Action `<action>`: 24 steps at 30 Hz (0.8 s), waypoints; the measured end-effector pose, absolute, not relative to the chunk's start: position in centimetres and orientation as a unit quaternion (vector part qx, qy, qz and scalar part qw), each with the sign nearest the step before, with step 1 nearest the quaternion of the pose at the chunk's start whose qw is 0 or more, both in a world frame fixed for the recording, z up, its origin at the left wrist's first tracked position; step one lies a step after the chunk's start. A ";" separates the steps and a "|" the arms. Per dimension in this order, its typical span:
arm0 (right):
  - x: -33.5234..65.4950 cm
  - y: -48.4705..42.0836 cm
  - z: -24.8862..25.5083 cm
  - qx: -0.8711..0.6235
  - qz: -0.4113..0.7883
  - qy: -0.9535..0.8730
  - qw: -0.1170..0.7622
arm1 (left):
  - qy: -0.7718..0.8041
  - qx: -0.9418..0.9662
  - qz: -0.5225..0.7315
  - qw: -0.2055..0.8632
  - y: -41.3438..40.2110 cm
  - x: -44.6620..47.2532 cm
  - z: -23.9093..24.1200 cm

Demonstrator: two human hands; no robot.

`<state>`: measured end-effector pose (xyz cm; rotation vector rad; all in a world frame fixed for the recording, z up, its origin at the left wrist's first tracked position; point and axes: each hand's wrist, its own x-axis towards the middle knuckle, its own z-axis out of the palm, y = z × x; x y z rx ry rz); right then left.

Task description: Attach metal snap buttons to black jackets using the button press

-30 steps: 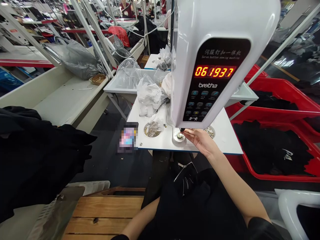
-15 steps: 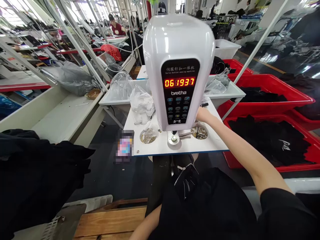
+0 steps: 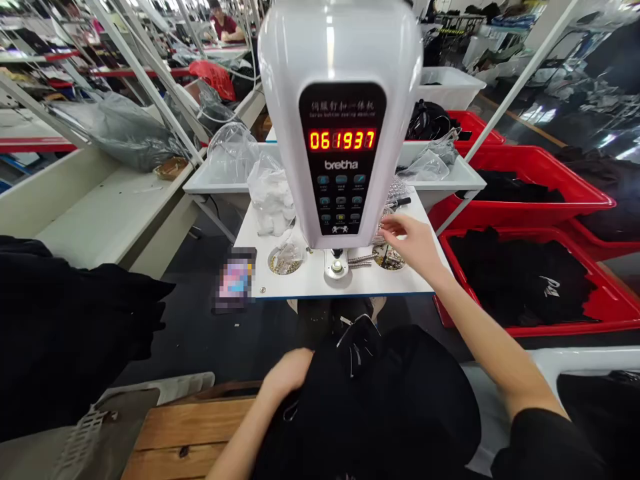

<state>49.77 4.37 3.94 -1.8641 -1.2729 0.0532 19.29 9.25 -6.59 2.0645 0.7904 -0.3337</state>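
My right hand [image 3: 413, 243] is over the right side of a white button sewing machine's table [image 3: 320, 283], above a round hole with small metal parts [image 3: 390, 259]. Its thumb and fingers are bent together near the machine head [image 3: 340, 60]; anything between them is too small to make out. My left hand [image 3: 295, 370] rests at the edge of black cloth [image 3: 415, 393] with a zipper on my lap, and its fingers are hidden. Below the head sits a round metal base [image 3: 337, 267] beside two springs [image 3: 363, 261]. Another hole with brass-coloured parts [image 3: 285, 261] lies to its left.
A plastic bag of white material [image 3: 271, 197] stands left of the head. Red bins [image 3: 540, 330] with dark garments are at the right. Dark cloth [image 3: 75, 333] hangs at the left above a wooden bench [image 3: 190, 427]. A person [image 3: 224, 25] sits far back.
My right hand has drawn back from behind the machine head to the right hole. My left hand has come up into view at the black cloth. The camera view has tilted down.
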 end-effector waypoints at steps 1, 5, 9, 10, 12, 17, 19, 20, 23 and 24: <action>47.9 3.0 4.3 -0.732 0.035 -0.497 0.465 | 0.319 0.839 -0.119 0.425 9.6 19.3 -5.5; 41.3 -1.3 5.0 -0.692 0.096 -0.486 0.526 | 0.306 0.859 0.144 0.384 9.4 21.1 -0.4; 38.2 -3.1 4.8 -0.680 0.146 -0.507 0.509 | 0.189 0.831 0.351 0.389 7.4 24.0 1.4; 37.9 -3.3 4.8 -0.680 0.149 -0.515 0.500 | 0.159 0.822 0.383 0.390 6.9 24.5 1.2; 37.6 -3.7 4.7 -0.684 0.150 -0.521 0.488 | 0.121 0.807 0.423 0.393 6.3 25.0 0.6; 37.4 -4.1 4.8 -0.694 0.179 -0.502 0.484 | 0.096 0.792 0.455 0.396 6.2 24.7 -0.2; 37.4 -4.0 4.8 -0.685 0.196 -0.503 0.489 | 0.102 0.784 0.467 0.397 6.3 24.5 -0.3; 37.4 -4.0 4.8 -0.678 0.206 -0.504 0.494 | 0.106 0.778 0.474 0.400 6.3 24.5 -0.3; 37.7 -3.8 4.6 -0.658 0.235 -0.499 0.513 | 0.124 0.760 0.486 0.413 6.4 24.4 -0.3; 37.8 -3.8 4.5 -0.655 0.239 -0.497 0.517 | 0.128 0.757 0.486 0.418 6.5 24.4 -0.3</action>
